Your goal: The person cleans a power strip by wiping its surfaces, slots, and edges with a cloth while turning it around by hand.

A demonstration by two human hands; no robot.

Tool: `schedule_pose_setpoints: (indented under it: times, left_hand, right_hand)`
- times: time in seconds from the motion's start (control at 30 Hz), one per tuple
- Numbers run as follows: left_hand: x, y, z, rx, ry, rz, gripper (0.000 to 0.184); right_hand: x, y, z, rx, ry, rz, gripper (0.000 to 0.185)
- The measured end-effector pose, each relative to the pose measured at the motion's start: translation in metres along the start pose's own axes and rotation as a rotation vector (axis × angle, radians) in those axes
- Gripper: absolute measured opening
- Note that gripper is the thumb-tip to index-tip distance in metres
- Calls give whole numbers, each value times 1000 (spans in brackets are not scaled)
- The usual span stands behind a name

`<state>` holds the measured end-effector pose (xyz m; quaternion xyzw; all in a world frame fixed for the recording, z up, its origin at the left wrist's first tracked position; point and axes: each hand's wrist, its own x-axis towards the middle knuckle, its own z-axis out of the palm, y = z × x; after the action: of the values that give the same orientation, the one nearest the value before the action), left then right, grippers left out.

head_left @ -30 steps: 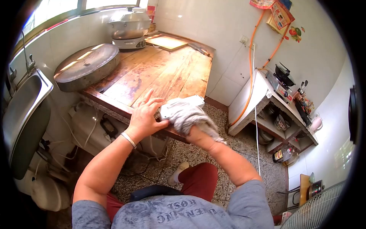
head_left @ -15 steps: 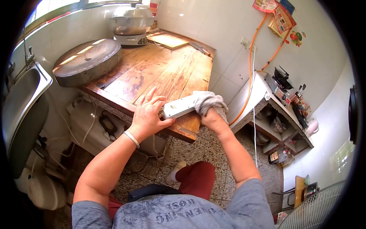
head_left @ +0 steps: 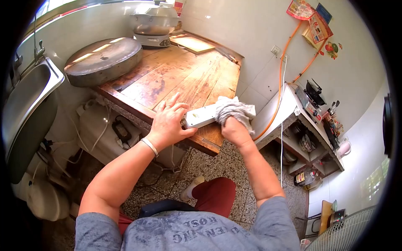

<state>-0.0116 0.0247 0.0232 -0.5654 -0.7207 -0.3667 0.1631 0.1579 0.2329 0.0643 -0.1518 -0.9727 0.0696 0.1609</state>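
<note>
A long white device [head_left: 200, 117] lies across the front right corner of the wooden table [head_left: 180, 79]. My left hand [head_left: 168, 121] rests against its left end, with the fingers spread and the thumb along its near side; the fingers hold its end. In my right hand [head_left: 235, 129] is a bunched grey-white cloth [head_left: 234, 110], pressed on the right part of the device and covering it. The fingertips of my right hand are hidden by the cloth.
A round, thick lidded pan [head_left: 104, 58] and a steamer pot [head_left: 153, 23] stand at the table's left and back. The sink [head_left: 35, 90] is at far left. To the right is a shelf unit [head_left: 293, 104] with a stove and a wok, beside an orange hose [head_left: 279, 79].
My right hand has moved right with the cloth along the white device, baring its left part. My left hand has stayed at the device's left end. The view has shifted a little.
</note>
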Motion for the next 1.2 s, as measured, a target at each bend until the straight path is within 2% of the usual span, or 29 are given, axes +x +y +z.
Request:
schedule_pose_setpoints:
  times: [0.07, 0.17, 0.2, 0.23, 0.27, 0.3, 0.37, 0.4, 0.43, 0.5, 0.53, 0.6, 0.67, 0.7, 0.73, 0.8, 0.93, 1.03, 1.1, 1.2]
  left_hand:
    - [1, -2, 1, 12, 7, 13, 56]
    - [-3, -13, 11, 75, 56, 47, 55]
    - [-5, -10, 7, 80, 48, 44, 55]
    - [-3, -4, 1, 30, 18, 21, 55]
    - [-1, 0, -3, -22, -10, -4, 56]
    - [-2, -2, -2, -15, -9, -9, 58]
    - [0, -2, -2, -8, 2, -16, 58]
    - [-1, 0, -2, -7, -6, -13, 58]
    - [-3, 1, -1, -12, -7, -9, 58]
    - [-1, 0, -2, 13, -17, -6, 58]
    - [1, -2, -1, 13, -12, -4, 58]
    - [0, -6, 5, 106, -24, 10, 58]
    - [-3, -7, 5, 131, -20, 26, 58]
    - [-3, -4, 2, 68, -3, 22, 58]
    - [-3, -3, 1, 5, 13, 17, 58]
    - [-1, -2, 0, 15, 25, 21, 59]
    - [-2, 2, -2, 26, 18, 3, 60]
    - [0, 6, -3, 18, 13, -23, 58]
    - [-2, 4, -2, 23, 9, -38, 58]
    - [-2, -3, 7, 44, 29, -6, 57]
  right_hand:
    - [-15, -56, 3, -220, 5, -185, 49]
    - [5, -50, 90, -13, 81, -407, 65]
    - [-19, -73, 19, -2, 173, -518, 64]
    - [-13, -70, 5, 135, 143, -482, 57]
    - [-5, -85, -33, -111, -26, -405, 51]
    - [-3, -29, -5, 116, 224, -372, 51]
    - [5, -3, -12, 324, 225, -172, 51]
    - [11, 2, -15, 196, 171, -166, 51]
    - [6, 5, -13, 164, 18, -29, 50]
    - [3, -51, -27, 76, -349, 316, 50]
    - [-12, -43, 4, -250, 74, -225, 48]
    - [-12, -97, 0, -171, 173, -546, 46]
    - [-4, -81, 5, -9, 187, -595, 40]
    - [0, -90, -21, -36, 204, -598, 41]
    - [2, -61, -21, -40, 259, -540, 39]
    - [12, 15, 3, 171, 143, -161, 51]
    - [41, 46, 5, 114, 98, -85, 54]
    - [48, 51, 12, 104, 62, 83, 55]
    - [23, 24, 12, 23, 75, 61, 49]
    - [-2, -39, 0, -16, 136, -318, 43]
